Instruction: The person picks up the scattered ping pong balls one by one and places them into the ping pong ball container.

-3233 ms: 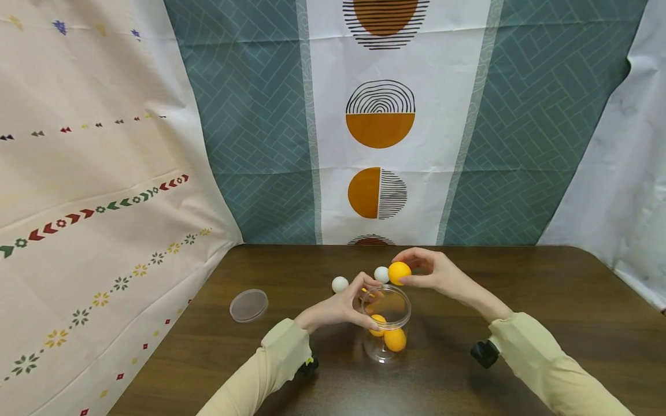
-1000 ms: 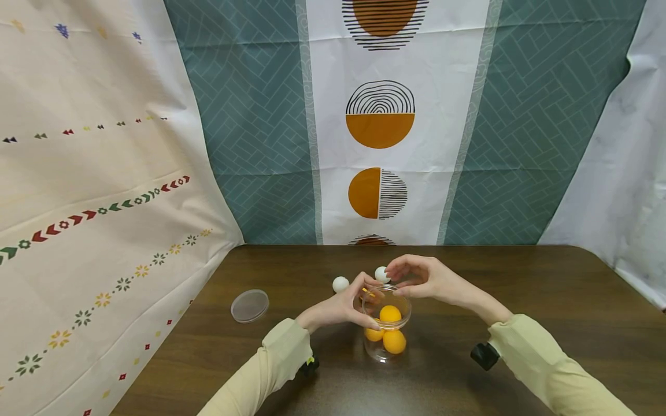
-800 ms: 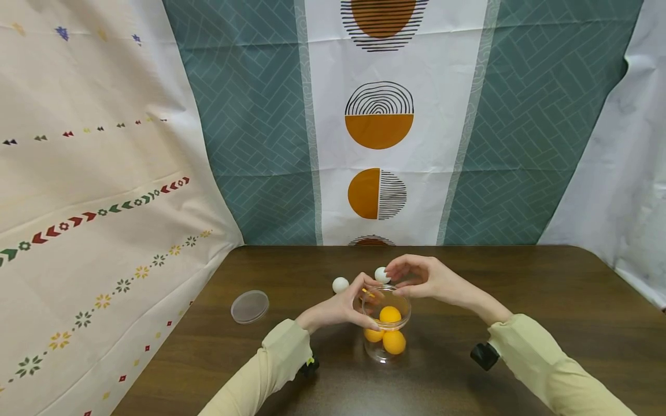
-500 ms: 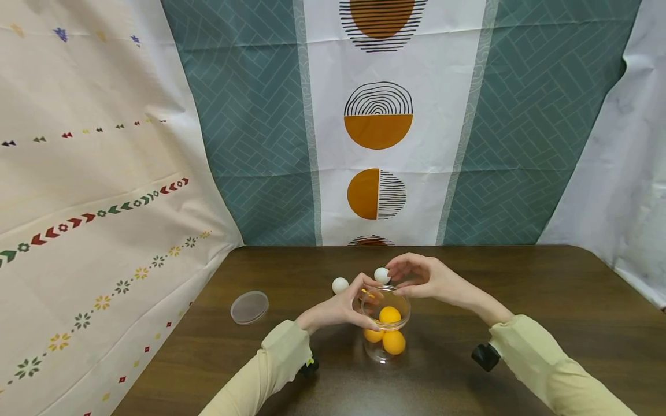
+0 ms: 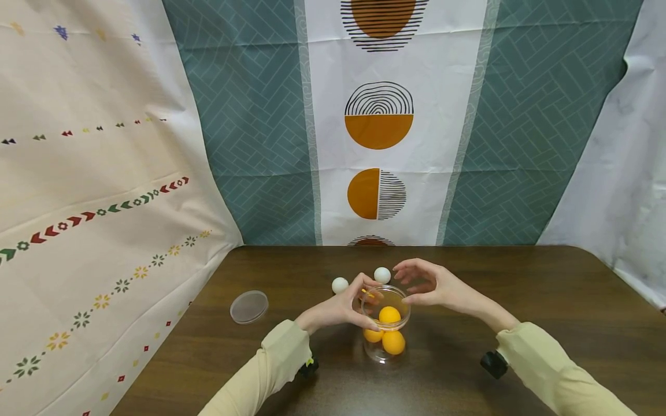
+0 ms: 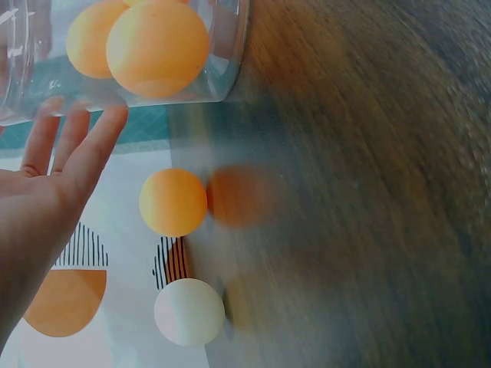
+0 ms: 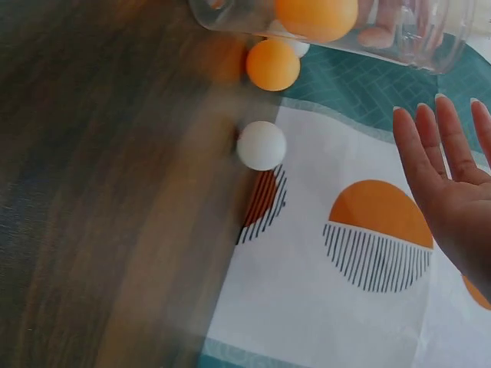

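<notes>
Left hand (image 5: 346,307) around clear cylindrical jar (image 5: 382,355), 3 orange balls (image 5: 393,342)

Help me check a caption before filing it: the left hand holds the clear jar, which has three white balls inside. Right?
Not quite: the three balls inside are orange, not white, as the head view shows. The left hand does hold the clear jar.

The table (image 5: 208,352) bears a jar (image 5: 386,328), lid (image 5: 249,307) and three loose balls (image 5: 382,275)

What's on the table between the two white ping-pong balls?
An orange ping-pong ball: the right wrist view shows it there, partly overlapping the farther white ball.
</notes>
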A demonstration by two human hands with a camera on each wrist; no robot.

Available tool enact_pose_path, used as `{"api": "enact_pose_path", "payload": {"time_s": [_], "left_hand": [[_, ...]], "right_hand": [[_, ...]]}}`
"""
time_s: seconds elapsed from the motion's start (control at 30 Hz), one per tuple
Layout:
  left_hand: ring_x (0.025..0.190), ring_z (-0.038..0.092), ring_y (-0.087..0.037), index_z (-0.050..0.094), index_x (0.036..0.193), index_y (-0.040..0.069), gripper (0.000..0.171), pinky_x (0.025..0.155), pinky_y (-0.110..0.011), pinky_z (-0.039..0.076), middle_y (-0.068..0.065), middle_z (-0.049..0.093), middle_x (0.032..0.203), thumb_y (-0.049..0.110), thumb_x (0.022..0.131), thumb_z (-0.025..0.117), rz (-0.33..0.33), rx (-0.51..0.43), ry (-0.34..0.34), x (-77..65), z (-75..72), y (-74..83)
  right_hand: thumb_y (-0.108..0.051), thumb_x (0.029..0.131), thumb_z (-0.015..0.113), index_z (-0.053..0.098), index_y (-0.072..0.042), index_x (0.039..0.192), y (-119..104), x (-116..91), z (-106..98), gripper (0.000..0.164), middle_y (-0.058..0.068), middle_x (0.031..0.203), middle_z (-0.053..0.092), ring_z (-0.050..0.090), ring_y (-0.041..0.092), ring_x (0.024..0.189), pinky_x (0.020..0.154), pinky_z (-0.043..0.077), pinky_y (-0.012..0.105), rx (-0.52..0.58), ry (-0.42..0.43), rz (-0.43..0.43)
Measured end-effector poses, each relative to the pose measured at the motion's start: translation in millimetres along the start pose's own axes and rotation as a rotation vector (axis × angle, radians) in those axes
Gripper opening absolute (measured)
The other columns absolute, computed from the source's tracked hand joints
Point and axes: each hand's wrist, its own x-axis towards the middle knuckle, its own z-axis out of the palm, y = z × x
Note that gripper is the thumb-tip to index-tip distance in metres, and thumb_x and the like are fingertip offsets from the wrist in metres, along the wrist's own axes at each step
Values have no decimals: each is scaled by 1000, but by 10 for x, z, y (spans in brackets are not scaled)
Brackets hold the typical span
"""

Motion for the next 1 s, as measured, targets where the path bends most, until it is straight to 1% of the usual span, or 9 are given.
{"api": "enact_pose_path", "payload": {"time_s": [0.03, 0.17, 0.23, 0.27, 0.33, 0.47, 0.7, 0.9, 1.0], "left_hand": [[113, 44, -28, 29, 120, 10, 59, 90, -43, 38, -12, 39, 127, 9, 77, 70, -2, -1, -3, -5, 6, 39], [113, 45, -27, 29, 120, 12, 59, 90, -42, 38, -10, 39, 127, 9, 77, 70, 2, 4, -5, -5, 5, 37], [113, 45, -25, 30, 120, 13, 59, 90, -42, 38, -8, 40, 126, 11, 76, 70, -1, 9, -1, -9, 6, 36], [112, 45, -22, 31, 119, 16, 59, 89, -41, 39, -5, 41, 126, 14, 76, 71, 0, 13, 3, -3, -1, -3], [112, 45, -22, 31, 120, 17, 60, 89, -41, 39, -4, 41, 125, 15, 76, 71, -2, 16, 4, -4, 0, -6], [112, 45, -23, 31, 120, 20, 60, 88, -40, 40, -4, 42, 124, 16, 75, 72, -4, 17, 6, -7, 1, -10], [112, 45, -24, 31, 120, 20, 60, 88, -39, 41, -5, 41, 124, 17, 75, 72, -6, 15, 0, -5, -5, -14], [112, 45, -23, 31, 120, 19, 60, 88, -39, 40, -4, 42, 124, 17, 75, 72, -11, 20, 3, 0, -8, -20], [111, 46, -23, 31, 120, 19, 60, 88, -39, 40, -5, 42, 123, 17, 75, 72, -9, 20, 5, -1, -7, -22]], "right_hand": [[-2, 76, 71, 45, 1, 122, 2, -11, 7, 53, 16, 112, 52, 49, 37, 99, 82, 45, 39, -1, -2, 4], [-3, 76, 72, 44, -1, 124, 19, -47, 31, 55, 17, 114, 50, 48, 35, 101, 84, 44, 40, 1, -14, 16], [-3, 76, 72, 42, 1, 125, 37, -63, 38, 57, 18, 114, 49, 49, 33, 102, 84, 43, 41, -1, -24, 15], [-2, 76, 72, 41, 2, 126, 48, -70, 41, 58, 19, 115, 48, 48, 33, 103, 84, 43, 42, 4, -31, 16], [-2, 76, 72, 39, 3, 127, 66, -85, 50, 61, 17, 116, 48, 48, 33, 104, 85, 42, 43, 13, -43, 24], [-3, 75, 72, 36, 1, 129, 103, -124, 88, 64, 18, 117, 47, 46, 35, 106, 85, 42, 45, 35, -53, 35], [-4, 74, 73, 35, -2, 130, 172, -176, 174, 68, 18, 119, 46, 44, 35, 108, 85, 41, 43, 35, -47, 50], [-8, 73, 75, 34, -3, 131, 187, -187, 233, 70, 16, 120, 46, 42, 36, 110, 86, 39, 49, -3, -28, 61], [-8, 74, 75, 35, -2, 131, 184, -183, 249, 70, 16, 120, 46, 42, 36, 109, 86, 40, 46, -2, -28, 54]]}}
